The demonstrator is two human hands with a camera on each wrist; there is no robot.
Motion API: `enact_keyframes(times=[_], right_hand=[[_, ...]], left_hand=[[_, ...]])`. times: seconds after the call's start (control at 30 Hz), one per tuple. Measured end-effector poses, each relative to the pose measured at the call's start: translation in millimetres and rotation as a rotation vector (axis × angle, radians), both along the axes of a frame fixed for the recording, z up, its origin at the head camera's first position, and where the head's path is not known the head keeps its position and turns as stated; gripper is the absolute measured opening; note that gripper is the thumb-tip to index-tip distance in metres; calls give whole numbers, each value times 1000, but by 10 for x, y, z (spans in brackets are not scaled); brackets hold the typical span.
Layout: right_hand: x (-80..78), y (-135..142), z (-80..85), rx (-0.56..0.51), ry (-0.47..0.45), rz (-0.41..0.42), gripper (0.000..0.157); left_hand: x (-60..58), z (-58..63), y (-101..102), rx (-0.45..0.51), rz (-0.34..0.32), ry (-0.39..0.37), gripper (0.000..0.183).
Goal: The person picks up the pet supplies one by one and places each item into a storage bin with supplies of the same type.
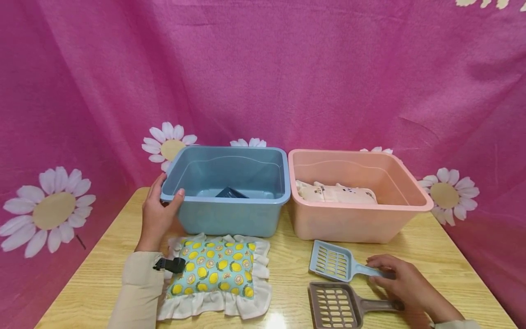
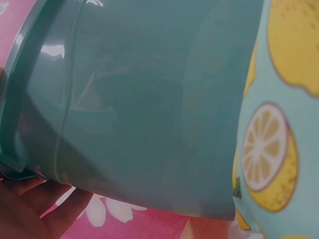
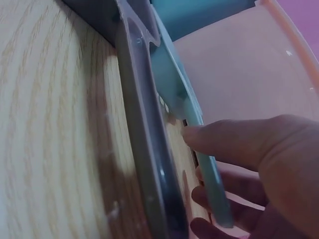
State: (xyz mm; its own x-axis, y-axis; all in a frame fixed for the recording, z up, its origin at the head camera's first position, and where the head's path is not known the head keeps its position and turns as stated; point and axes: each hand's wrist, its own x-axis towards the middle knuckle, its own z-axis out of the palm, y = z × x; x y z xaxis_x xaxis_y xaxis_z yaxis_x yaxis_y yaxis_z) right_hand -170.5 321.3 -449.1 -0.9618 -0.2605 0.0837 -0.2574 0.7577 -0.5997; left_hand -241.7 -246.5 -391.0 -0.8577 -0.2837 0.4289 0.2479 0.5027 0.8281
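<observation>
1. Along the table's (image 1: 288, 265) back we've got the left tub (image 1: 230, 217), right tub (image 1: 345, 224) just beside it, curtain (image 1: 263, 68) behind both!
2. Inside the left tub, a partly hidden object (image 1: 231, 193); inside the right, a cloth item (image 1: 341, 195).
3. Before the left tub, a cushion (image 1: 218, 269).
4. Right of that, two litter scoops, handles rightward: far scoop (image 1: 345, 268), near scoop (image 1: 355, 305) before it.
5. Left hand (image 1: 158, 219) at the left tub's front-left corner, right hand (image 1: 404, 279) at the far scoop's handle!
</observation>
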Motion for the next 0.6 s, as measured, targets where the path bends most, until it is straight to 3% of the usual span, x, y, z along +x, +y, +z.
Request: enact_keyframes(times=[0.13,0.33,0.6], right_hand=[[13,-4,27,-43,-12,-27,24],[12,-10,100,-18,-99,-69,23],[20,-34,130,2,-91,-61,18]], left_hand=[[4,16,6,4,2,9,72],[7,32,9,8,7,27,70],[19,23,12,7,1,6,71]])
